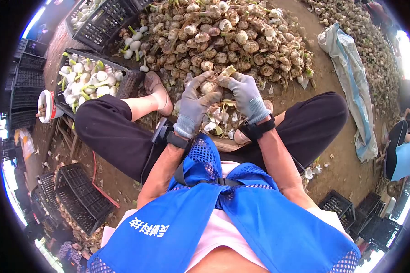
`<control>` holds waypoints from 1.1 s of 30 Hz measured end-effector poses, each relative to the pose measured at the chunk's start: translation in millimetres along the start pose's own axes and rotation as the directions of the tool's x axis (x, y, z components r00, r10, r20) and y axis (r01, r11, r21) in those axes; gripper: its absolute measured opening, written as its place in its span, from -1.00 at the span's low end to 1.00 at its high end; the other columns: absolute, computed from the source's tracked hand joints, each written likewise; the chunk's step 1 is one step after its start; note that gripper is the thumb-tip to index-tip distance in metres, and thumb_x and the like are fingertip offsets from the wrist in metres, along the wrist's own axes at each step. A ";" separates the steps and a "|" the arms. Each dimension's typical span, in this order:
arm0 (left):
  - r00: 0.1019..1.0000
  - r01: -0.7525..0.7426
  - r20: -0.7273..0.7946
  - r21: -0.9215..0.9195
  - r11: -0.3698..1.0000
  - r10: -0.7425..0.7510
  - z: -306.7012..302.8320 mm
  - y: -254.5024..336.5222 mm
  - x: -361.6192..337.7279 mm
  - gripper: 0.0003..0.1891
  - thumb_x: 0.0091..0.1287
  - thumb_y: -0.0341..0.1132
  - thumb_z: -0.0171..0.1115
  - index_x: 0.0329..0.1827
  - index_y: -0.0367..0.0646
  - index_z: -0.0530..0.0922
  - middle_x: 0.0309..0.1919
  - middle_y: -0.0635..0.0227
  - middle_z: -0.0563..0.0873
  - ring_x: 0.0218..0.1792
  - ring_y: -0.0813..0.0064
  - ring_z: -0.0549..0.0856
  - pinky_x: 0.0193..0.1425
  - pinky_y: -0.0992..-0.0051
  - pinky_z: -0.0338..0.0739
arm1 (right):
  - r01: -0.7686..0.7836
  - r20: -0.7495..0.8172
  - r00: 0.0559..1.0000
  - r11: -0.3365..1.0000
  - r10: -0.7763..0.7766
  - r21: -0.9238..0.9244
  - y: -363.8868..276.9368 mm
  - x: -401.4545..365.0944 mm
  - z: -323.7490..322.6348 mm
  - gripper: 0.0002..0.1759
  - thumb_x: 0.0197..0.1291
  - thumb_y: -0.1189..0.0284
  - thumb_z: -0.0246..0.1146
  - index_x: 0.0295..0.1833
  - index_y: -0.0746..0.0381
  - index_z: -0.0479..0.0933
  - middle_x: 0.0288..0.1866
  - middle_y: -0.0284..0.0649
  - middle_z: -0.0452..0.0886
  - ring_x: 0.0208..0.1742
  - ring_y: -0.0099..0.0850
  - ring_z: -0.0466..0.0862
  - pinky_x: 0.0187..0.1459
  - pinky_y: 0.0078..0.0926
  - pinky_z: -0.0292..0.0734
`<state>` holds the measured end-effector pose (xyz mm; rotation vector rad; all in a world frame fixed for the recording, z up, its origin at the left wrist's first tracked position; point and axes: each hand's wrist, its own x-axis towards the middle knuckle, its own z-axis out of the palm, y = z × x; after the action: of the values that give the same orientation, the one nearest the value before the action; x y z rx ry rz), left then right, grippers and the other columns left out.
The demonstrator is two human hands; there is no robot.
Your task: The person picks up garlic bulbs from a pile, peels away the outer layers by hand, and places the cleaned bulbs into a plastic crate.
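Note:
My gloved left hand (192, 102) is closed around a garlic bulb (209, 88), its thumb and fingers on either side. Right beside it, my gloved right hand (245, 93) pinches the pale stem end (228, 71) of the garlic, fingertips close to the bulb. Beneath both hands, loose peeled skins (218, 119) lie between my feet. Just beyond my fingers rises a large heap of unpeeled, dirt-brown garlic bulbs (223, 34).
To the left, a black crate (131, 82) holds clean white garlic bulbs with green stems. A white bucket (48, 107) stands beside it. Empty black crates (84, 195) sit lower left. A crumpled woven sack (351, 86) lies on the right; another person (403, 152) is at the far right.

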<state>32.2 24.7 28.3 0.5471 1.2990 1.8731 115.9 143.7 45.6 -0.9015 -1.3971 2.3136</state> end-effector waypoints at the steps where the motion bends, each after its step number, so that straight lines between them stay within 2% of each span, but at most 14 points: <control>1: 0.999 0.054 -0.006 -0.082 0.995 -0.054 0.6 1.0 -0.3 -0.50 0.12 -0.47 0.31 0.14 -0.24 0.38 -0.11 0.34 0.59 -0.17 0.62 0.58 -0.05 0.63 0.52 | -0.002 -0.001 1.000 1.000 0.002 0.002 -0.1 -0.9 -1.6 -0.84 0.10 0.45 0.22 -0.25 0.32 0.57 -0.41 -0.36 0.61 -0.50 -0.68 0.52 -0.49 -0.73 0.41; 7: 0.984 0.178 0.018 -0.237 0.955 -0.179 0.4 -3.7 -1.6 -0.53 0.14 -0.45 0.29 0.13 -0.23 0.38 -0.12 0.33 0.59 -0.25 0.62 0.61 -0.11 0.62 0.55 | -0.102 0.122 0.988 0.991 0.091 0.086 -3.0 -5.5 -15.4 -0.82 0.10 0.48 0.20 -0.26 0.41 0.56 -0.34 -0.22 0.63 -0.38 -0.48 0.64 -0.32 -0.54 0.60; 14: 0.997 0.078 0.019 -0.322 0.943 -0.076 -6.2 -2.2 3.6 -0.56 0.15 -0.42 0.29 0.10 -0.24 0.40 -0.14 0.37 0.58 -0.22 0.62 0.59 -0.14 0.62 0.55 | -0.076 0.235 0.972 0.977 0.028 0.200 0.2 -12.6 -22.2 -0.77 0.11 0.61 0.09 -0.10 0.44 0.47 -0.17 -0.15 0.59 -0.22 -0.43 0.62 -0.12 -0.43 0.61; 17: 0.995 -0.099 0.001 0.228 0.969 0.101 -7.4 0.8 3.5 -0.49 0.04 -0.31 0.40 0.06 -0.24 0.45 -0.10 0.27 0.55 -0.14 0.48 0.56 -0.04 0.54 0.49 | -0.169 0.143 0.980 0.959 0.138 0.226 -12.9 -15.2 -12.7 -0.86 0.07 0.58 0.14 -0.22 0.35 0.49 -0.32 -0.28 0.56 -0.31 -0.46 0.61 -0.21 -0.49 0.62; 18: 0.995 -0.100 0.004 0.227 0.969 0.102 -6.7 3.5 2.7 -0.49 0.04 -0.31 0.40 0.06 -0.24 0.45 -0.10 0.27 0.55 -0.14 0.48 0.56 -0.04 0.54 0.49 | -0.165 0.141 0.981 0.960 0.136 0.226 -9.7 -14.8 -11.1 -0.86 0.07 0.58 0.14 -0.22 0.35 0.49 -0.32 -0.28 0.56 -0.31 -0.46 0.61 -0.21 -0.49 0.62; 20: 0.866 -0.436 0.228 0.781 0.447 0.445 -8.2 6.1 3.3 -0.44 -0.07 -0.27 0.45 0.04 -0.20 0.48 -0.05 0.20 0.49 0.00 0.32 0.49 0.09 0.44 0.39 | 0.019 0.121 0.993 0.991 -0.004 -0.129 10.9 -6.6 -15.7 -0.89 0.07 0.54 0.17 -0.27 0.32 0.52 -0.33 -0.27 0.57 -0.36 -0.44 0.62 -0.30 -0.51 0.60; 21: 0.861 -0.449 0.251 0.784 0.429 0.443 -6.6 8.3 1.8 -0.40 -0.14 -0.22 0.46 0.05 -0.11 0.50 -0.09 0.13 0.43 0.01 0.17 0.40 0.09 0.34 0.34 | 0.354 0.242 0.927 0.879 -0.286 -0.319 24.4 0.1 -22.2 -0.93 0.02 0.57 0.20 -0.33 0.31 0.54 -0.40 -0.27 0.59 -0.39 -0.47 0.62 -0.38 -0.55 0.56; 22: 0.863 -0.447 0.251 0.784 0.430 0.439 -5.4 10.6 0.3 -0.40 -0.14 -0.22 0.46 0.05 -0.11 0.50 -0.09 0.13 0.43 0.01 0.17 0.40 0.09 0.34 0.34 | 0.352 0.240 0.928 0.881 -0.284 -0.317 32.6 7.1 -26.9 -0.93 0.02 0.57 0.20 -0.33 0.31 0.54 -0.40 -0.27 0.59 -0.39 -0.47 0.62 -0.38 -0.55 0.56; 24: 0.879 -0.426 0.252 0.797 0.429 0.405 -3.0 11.9 -4.1 -0.41 -0.13 -0.26 0.46 0.06 -0.07 0.50 -0.08 0.15 0.43 -0.01 0.21 0.42 0.05 0.33 0.35 | 0.573 0.384 0.815 0.499 -0.435 -0.650 43.6 13.9 -32.7 -0.94 -0.05 0.64 0.21 -0.39 0.33 0.55 -0.47 -0.32 0.60 -0.43 -0.54 0.60 -0.41 -0.60 0.52; 26: 0.897 -0.382 0.175 0.768 0.515 0.405 -7.6 -0.1 -1.6 -0.55 -0.03 -0.28 0.38 -0.03 -0.17 0.52 -0.14 0.19 0.46 -0.12 0.28 0.51 -0.04 0.36 0.46 | 0.619 0.389 0.759 0.394 -0.522 -0.679 32.1 6.0 -21.3 -0.88 -0.11 0.68 0.20 -0.37 0.36 0.57 -0.47 -0.36 0.62 -0.45 -0.60 0.58 -0.42 -0.64 0.48; 27: 0.982 -0.179 -0.009 0.252 0.951 0.187 -18.9 -12.3 3.8 -0.62 0.05 -0.22 0.31 -0.08 -0.18 0.52 -0.19 0.22 0.51 -0.20 0.32 0.56 -0.13 0.41 0.52 | 0.391 0.154 0.920 0.826 -0.360 -0.405 30.1 7.7 -10.9 -0.86 -0.09 0.68 0.18 -0.35 0.36 0.57 -0.45 -0.36 0.62 -0.45 -0.60 0.58 -0.42 -0.63 0.48; 28: 0.994 0.093 -0.014 -0.398 0.913 -0.107 -19.8 -10.4 5.3 -0.66 0.13 -0.17 0.24 -0.13 -0.20 0.52 -0.23 0.24 0.55 -0.28 0.36 0.61 -0.21 0.45 0.58 | 0.067 0.024 0.997 0.998 -0.067 0.019 30.0 9.3 -3.9 -0.84 -0.08 0.68 0.15 -0.33 0.36 0.58 -0.43 -0.36 0.63 -0.46 -0.60 0.58 -0.42 -0.62 0.47; 29: 0.912 0.263 -0.076 -0.644 0.718 -0.403 -17.6 -5.9 4.3 -0.62 0.24 0.00 0.09 -0.18 -0.17 0.51 -0.31 0.30 0.63 -0.39 0.41 0.66 -0.41 0.50 0.63 | 0.190 0.048 0.981 0.973 -0.185 -0.131 38.3 15.5 -4.5 -0.80 -0.05 0.66 0.10 -0.28 0.36 0.58 -0.40 -0.35 0.64 -0.48 -0.59 0.57 -0.41 -0.62 0.45; 33: 0.834 0.352 -0.125 -0.629 0.693 -0.537 -19.7 -11.0 7.0 -0.62 0.30 0.08 -0.05 -0.05 0.04 0.50 -0.34 0.36 0.66 -0.48 0.40 0.64 -0.60 0.45 0.59 | 0.475 0.135 0.845 0.609 -0.518 -0.635 58.0 34.1 -10.2 -0.80 -0.03 0.63 0.06 -0.29 0.38 0.56 -0.36 -0.33 0.61 -0.36 -0.55 0.59 -0.36 -0.61 0.46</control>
<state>17.7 20.6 10.0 -0.3839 0.8377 1.8256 100.5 140.9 -20.6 -0.6002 -2.1507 1.3619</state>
